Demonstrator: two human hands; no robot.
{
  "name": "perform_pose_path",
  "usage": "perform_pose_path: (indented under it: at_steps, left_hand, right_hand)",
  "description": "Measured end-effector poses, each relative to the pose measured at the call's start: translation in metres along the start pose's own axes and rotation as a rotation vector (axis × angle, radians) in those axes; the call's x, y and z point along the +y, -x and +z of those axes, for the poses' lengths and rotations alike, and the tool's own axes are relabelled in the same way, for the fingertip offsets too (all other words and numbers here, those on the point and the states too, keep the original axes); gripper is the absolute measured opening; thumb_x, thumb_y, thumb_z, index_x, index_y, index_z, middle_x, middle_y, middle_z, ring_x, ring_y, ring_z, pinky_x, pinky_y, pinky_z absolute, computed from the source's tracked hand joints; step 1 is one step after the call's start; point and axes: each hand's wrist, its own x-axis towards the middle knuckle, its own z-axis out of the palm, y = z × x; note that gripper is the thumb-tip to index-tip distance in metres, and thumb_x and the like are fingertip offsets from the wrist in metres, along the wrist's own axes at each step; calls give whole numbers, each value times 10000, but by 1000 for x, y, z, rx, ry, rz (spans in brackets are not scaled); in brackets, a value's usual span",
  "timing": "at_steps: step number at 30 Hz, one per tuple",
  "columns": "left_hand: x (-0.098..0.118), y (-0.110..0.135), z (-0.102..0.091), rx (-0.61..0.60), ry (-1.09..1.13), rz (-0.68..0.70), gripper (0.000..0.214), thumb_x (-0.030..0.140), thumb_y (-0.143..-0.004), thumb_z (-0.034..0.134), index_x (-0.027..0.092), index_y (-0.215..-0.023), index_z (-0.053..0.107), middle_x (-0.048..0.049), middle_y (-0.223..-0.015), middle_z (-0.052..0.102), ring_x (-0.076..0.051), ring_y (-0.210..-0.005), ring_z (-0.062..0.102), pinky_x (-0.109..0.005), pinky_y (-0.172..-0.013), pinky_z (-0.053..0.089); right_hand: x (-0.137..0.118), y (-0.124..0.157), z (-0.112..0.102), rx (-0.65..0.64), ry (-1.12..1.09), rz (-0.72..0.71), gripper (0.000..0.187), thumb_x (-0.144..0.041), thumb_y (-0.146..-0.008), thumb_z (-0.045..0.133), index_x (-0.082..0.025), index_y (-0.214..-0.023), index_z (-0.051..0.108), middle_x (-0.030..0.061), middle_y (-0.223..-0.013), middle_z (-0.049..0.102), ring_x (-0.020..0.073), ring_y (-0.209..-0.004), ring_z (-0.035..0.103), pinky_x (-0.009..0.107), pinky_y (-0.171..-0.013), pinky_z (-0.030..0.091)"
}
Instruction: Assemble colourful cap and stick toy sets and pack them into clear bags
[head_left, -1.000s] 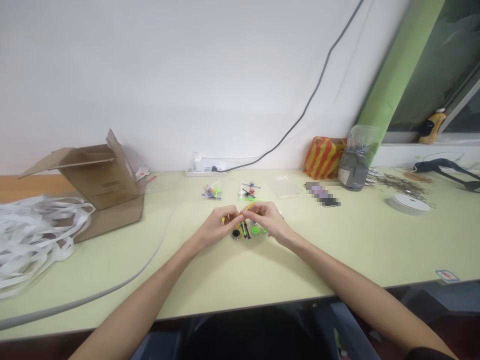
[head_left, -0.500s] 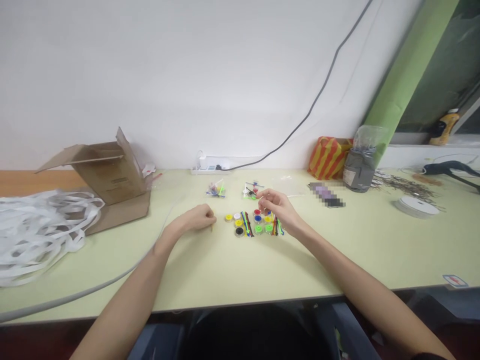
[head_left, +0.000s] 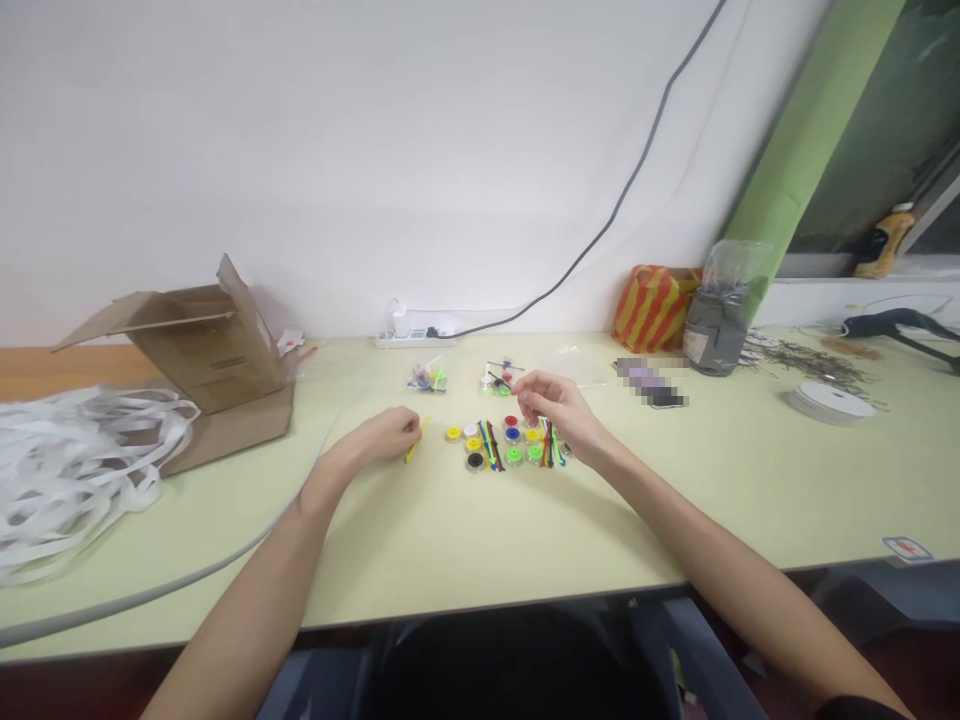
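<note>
Two bare arms reach over a long pale green table (head_left: 525, 540) that stands against a white wall (head_left: 337, 150). On its left sits an open cardboard box (head_left: 210, 350), with a big heap of white straps (head_left: 75, 480) beside it. A gray cable (head_left: 180, 565) runs along the table. On the right are a bag with orange and yellow stripes (head_left: 652, 310), a gray bag (head_left: 712, 340), and a roll of white tape (head_left: 829, 403). A white power strip (head_left: 412, 341) lies by the wall. The box has some print on it, but it is too small to read. A small white sticker with a red mark (head_left: 907, 549) sits at the table's front edge, and its words are too small to read too. A thing by the striped bag is blurred (head_left: 651, 383).

Two small clear bags of colored bits (head_left: 427, 378) (head_left: 501, 378) lie near the middle. Below them are round plastic caps (head_left: 484, 445) in red, blue, yellow, green, white and black, with thin colored sticks (head_left: 491, 445) between them.

The left hand (head_left: 386, 435) is curled, with a yellow stick (head_left: 415, 440) just by its fingertips. I cannot tell if it grips the stick. The right hand (head_left: 559, 410) is half open above the caps. I cannot tell if it holds anything.
</note>
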Motion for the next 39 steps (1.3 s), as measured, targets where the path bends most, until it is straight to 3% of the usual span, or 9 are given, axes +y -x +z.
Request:
perform_pose_path:
  at_steps: [6,11,16,21,26,39]
  left_hand:
    - [-5,4,-5,40,-36,-37,246,289,-809,469,199,-590,402,-5,-596,477,-146,-550,371,-315,-571,234]
    - [-1,7,-7,-10,51,44,193,327,-792,512,198,-656,464,2,-656,528,-146,-582,421,-296,-587,280]
    - [7,9,-6,-46,65,117,101,272,-768,497,204,-699,466,20,-635,475,-141,-580,375,-290,-568,269]
    - [15,9,-3,-40,107,189,173,323,-814,486,203,-692,455,17,-635,457,-139,-577,352,-294,-561,255]
    - [19,5,4,25,-8,187,256,337,-875,430,206,-659,389,2,-624,471,-148,-568,364,-313,-570,233]
    - [20,7,3,-40,99,231,214,302,-803,490,203,-646,383,23,-614,412,-133,-573,317,-298,-562,240]
  right_hand:
    - [-3,1,0,-23,7,-19,196,-358,-818,667,-173,-865,622,-33,-609,546,106,-549,466,261,-558,391]
    - [-4,1,0,-22,24,-7,200,-363,-822,666,-173,-867,622,-32,-609,550,105,-545,466,262,-561,395]
    - [-2,0,-1,-10,26,-13,198,-360,-818,668,-171,-861,623,-32,-609,548,105,-543,471,258,-550,393]
    - [0,-1,-2,-14,23,-22,196,-358,-815,672,-173,-862,628,-32,-617,552,105,-537,484,256,-546,402]
    - [2,-1,-3,-14,26,-26,201,-362,-818,672,-172,-869,631,-24,-638,567,104,-546,487,255,-550,409]
    - [0,-1,-4,-27,63,-33,181,-341,-818,641,-173,-886,633,-21,-649,563,107,-550,495,255,-548,423]
